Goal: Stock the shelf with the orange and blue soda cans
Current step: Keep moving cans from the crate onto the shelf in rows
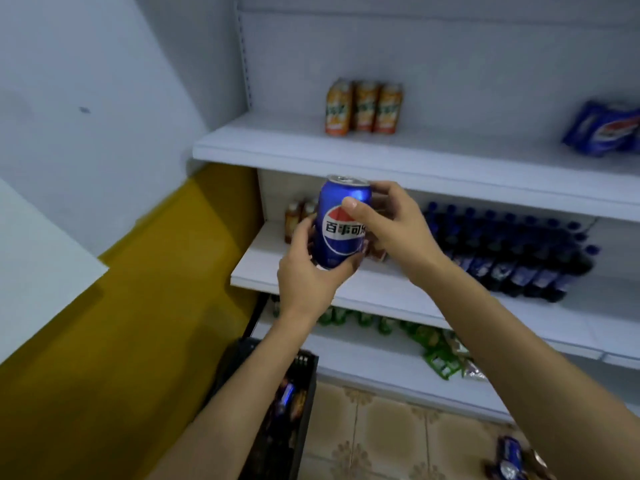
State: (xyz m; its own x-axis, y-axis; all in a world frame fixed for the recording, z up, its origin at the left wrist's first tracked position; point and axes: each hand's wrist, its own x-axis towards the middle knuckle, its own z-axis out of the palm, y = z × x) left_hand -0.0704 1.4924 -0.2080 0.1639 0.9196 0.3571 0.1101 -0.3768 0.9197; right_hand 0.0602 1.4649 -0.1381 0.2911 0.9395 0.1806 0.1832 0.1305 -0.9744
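**Blue can held in both hands, in front of the shelves**

Left fingers curl round the lower half of the blue can; right fingers pinch it near the top. Can upright, in the air, level with the middle shelf. Top shelf: three orange cans near the left end, blue cans at the right edge. Crate on the floor below.

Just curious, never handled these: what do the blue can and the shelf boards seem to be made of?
The blue can held in both hands looks like thin metal, probably aluminium: bare silvery rim and glossy printed sides. The shelf board looks like white painted sheet metal or laminate with a matte finish; the picture cannot settle which.
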